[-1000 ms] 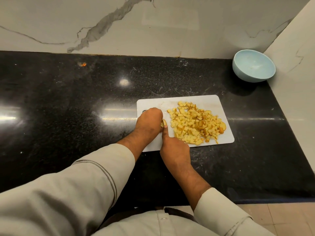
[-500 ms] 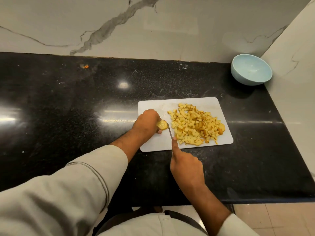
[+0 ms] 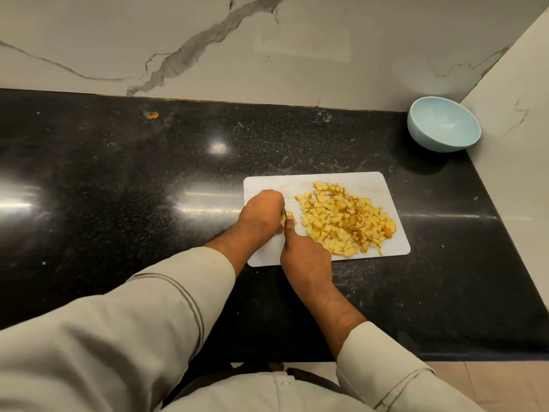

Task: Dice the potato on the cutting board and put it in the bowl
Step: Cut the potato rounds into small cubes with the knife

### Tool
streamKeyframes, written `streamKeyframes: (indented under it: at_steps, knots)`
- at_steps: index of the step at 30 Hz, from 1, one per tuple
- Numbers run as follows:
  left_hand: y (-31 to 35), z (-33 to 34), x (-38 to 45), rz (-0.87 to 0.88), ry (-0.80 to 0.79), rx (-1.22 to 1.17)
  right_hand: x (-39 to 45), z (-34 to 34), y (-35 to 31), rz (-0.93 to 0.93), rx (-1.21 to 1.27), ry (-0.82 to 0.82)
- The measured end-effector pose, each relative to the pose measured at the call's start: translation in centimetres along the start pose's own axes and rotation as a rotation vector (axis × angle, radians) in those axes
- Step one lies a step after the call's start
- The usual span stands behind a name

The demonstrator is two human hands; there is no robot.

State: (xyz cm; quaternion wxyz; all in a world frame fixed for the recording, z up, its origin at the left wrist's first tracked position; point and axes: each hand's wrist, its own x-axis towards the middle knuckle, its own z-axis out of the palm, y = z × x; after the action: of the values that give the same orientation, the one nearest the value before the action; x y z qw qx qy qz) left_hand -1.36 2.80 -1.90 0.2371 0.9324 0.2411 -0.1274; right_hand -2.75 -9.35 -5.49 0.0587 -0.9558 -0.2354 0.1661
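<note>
Knife [image 3: 285, 214]: only a thin sliver of blade shows between the two hands; handle hidden inside the right hand [image 3: 306, 257]. Blade length and tip cannot be told.

Potato piece [image 3: 289, 219]: mostly covered by the left hand [image 3: 261, 217]; just a small yellow edge shows beside the knife. Its size and shape cannot be told.

Left fingertips curl under the hand, out of sight.

Board [image 3: 365, 181]: near-left corner and left edge partly covered by both hands.

Both sleeves run off the bottom edge; left sleeve [image 3: 104, 337] also cut by the left edge.

Orange speck [image 3: 153, 115] on the counter: too small to identify.
</note>
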Motion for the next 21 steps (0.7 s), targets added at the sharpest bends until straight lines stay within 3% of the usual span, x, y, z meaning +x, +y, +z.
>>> streamKeyframes:
  at_steps: [12, 21]
  knots:
    - [-0.2, 0.5, 0.2, 0.018, 0.006, -0.001, -6.1, 1.4, 1.9, -0.005, -0.090, -0.082]
    - [-1.5, 1.1, -0.4, 0.012, 0.049, -0.099, -5.6, -0.6, 2.8, -0.013, -0.050, 0.012]
